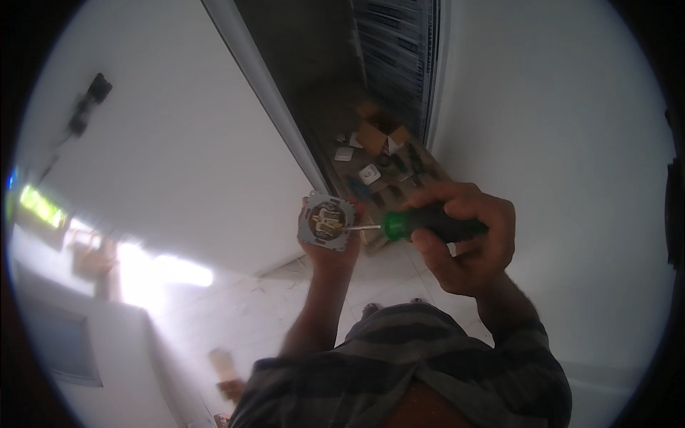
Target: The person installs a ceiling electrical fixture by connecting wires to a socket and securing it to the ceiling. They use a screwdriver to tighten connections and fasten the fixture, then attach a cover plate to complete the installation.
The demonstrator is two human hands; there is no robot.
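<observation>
A wall socket insert (327, 222) with a square grey metal frame and brass-coloured contacts lies face up in my left hand (332, 258). The fingers of that hand are wrapped round its edges and partly hidden beneath it. My right hand (477, 239) grips a screwdriver (401, 225) with a green and black handle. The screwdriver's shaft points left, and its tip meets the inner part of the socket insert near its right side. Exactly which part the tip touches is too small to make out.
Below and beyond my hands, an open cardboard box (381, 133), a white cover plate (369, 174) and several loose parts lie on a low brown surface. White walls (556, 178) stand on both sides. Dark wall boxes with hanging wires (100, 87) show at the upper left.
</observation>
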